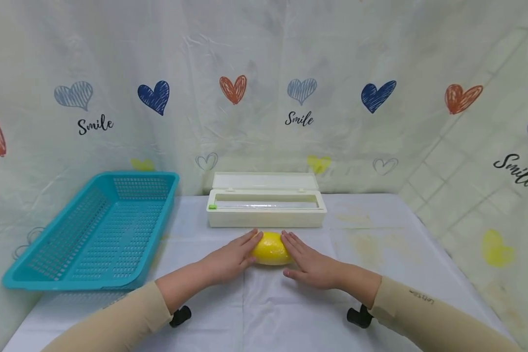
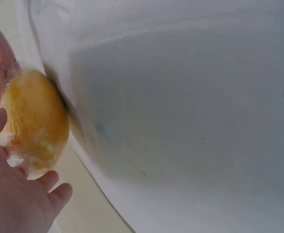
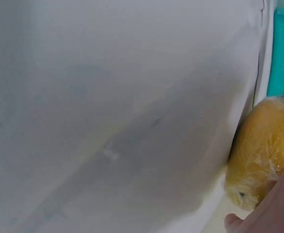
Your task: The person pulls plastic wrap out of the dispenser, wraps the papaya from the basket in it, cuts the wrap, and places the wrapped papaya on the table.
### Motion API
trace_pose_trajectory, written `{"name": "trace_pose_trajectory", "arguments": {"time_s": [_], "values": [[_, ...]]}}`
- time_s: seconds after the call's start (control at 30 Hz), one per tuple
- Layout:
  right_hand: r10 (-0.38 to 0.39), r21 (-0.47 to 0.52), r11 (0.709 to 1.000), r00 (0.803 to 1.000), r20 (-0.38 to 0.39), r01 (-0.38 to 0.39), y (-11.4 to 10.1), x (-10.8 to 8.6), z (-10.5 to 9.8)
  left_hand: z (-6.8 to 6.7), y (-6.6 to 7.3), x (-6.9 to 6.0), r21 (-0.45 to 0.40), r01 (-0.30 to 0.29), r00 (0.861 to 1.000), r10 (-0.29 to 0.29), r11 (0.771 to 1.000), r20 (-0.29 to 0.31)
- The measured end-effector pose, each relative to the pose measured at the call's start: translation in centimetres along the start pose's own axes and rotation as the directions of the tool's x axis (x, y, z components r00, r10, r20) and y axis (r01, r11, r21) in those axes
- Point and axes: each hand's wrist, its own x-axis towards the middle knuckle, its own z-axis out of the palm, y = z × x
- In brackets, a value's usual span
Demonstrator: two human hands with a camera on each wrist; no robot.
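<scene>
A yellow oval fruit (image 1: 270, 248), wrapped in clear cling film, lies on the white cloth in the middle of the table. My left hand (image 1: 231, 256) touches its left end with fairly straight fingers. On the opposite end rests my right hand (image 1: 319, 266), its fingers extended and its thumb apart from the fruit. Wrinkled film shows around the fruit (image 2: 35, 121) in the left wrist view. The right wrist view has the wrapped fruit (image 3: 263, 155) at its right edge, partly hidden by fingers. Just behind stands a white cling film dispenser (image 1: 266, 218), lid raised, with a roll inside.
A blue perforated plastic basket (image 1: 154, 244) stands on the left of the table. The white tablecloth (image 1: 281, 322) has some yellowish stains at right. Behind the table hangs a pale curtain (image 1: 264, 44) printed with hearts.
</scene>
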Motion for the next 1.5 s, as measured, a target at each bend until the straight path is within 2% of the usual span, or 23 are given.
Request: {"name": "trace_pose_trajectory", "arguments": {"time_s": [0.1,0.17,0.37,0.53,0.6,0.7,0.83,0.93,1.03,1.1,1.2,1.27,1.5], "values": [[-0.005,0.015,1.000,1.000,-0.004,0.005,0.0,0.2,0.2,0.2,0.0,0.0,0.041,-0.007,1.000,0.008,0.999,-0.022],[-0.005,0.028,1.000,1.000,0.002,0.005,-0.1,0.2,0.4,0.5,-0.1,0.0,0.040,-0.001,1.000,0.001,0.999,-0.014],[-0.019,0.024,1.000,1.000,0.020,0.019,-0.6,0.5,0.5,0.8,0.2,-0.5,-0.015,0.038,0.998,-0.037,0.999,0.054],[-0.027,-0.026,0.999,1.000,0.005,0.027,-0.6,0.9,0.3,0.6,0.5,-0.7,-0.042,0.032,0.999,-0.030,0.999,0.044],[-0.035,-0.015,0.999,0.999,-0.002,0.035,-0.6,0.9,0.3,0.6,0.6,-0.8,-0.053,0.034,0.999,-0.033,0.998,0.033],[-0.045,0.038,0.998,0.999,-0.030,0.046,-0.4,0.8,0.2,0.8,0.6,-0.8,-0.074,0.035,0.999,-0.034,0.997,0.014],[-0.019,0.135,0.990,0.988,-0.154,0.040,0.2,0.4,-0.2,0.9,0.4,-0.7,-0.143,0.030,0.999,-0.034,0.989,-0.029],[0.054,0.231,0.973,0.970,-0.239,0.003,1.0,0.1,-0.9,0.8,0.1,-0.5,-0.192,0.049,0.997,-0.060,0.980,-0.054],[0.159,0.359,0.931,0.958,-0.238,-0.066,2.0,0.0,-1.3,0.7,-0.2,-0.4,-0.254,0.084,0.992,-0.106,0.964,-0.074],[0.198,0.418,0.904,0.956,-0.214,-0.093,2.6,0.1,-1.2,0.6,-0.3,-0.4,-0.306,0.104,0.987,-0.135,0.946,-0.083],[0.210,0.441,0.890,0.963,-0.171,-0.116,3.2,0.5,-0.7,0.6,-0.5,-0.4,-0.368,0.139,0.980,-0.180,0.919,-0.080],[0.198,0.449,0.886,0.968,-0.150,-0.112,3.3,0.7,-0.4,0.7,-0.6,-0.3,-0.394,0.145,0.979,-0.189,0.908,-0.076],[0.229,0.503,0.853,0.965,-0.128,-0.136,2.8,0.8,-0.2,1.1,-1.0,-0.1,-0.432,0.155,0.979,-0.197,0.888,-0.054]]}}
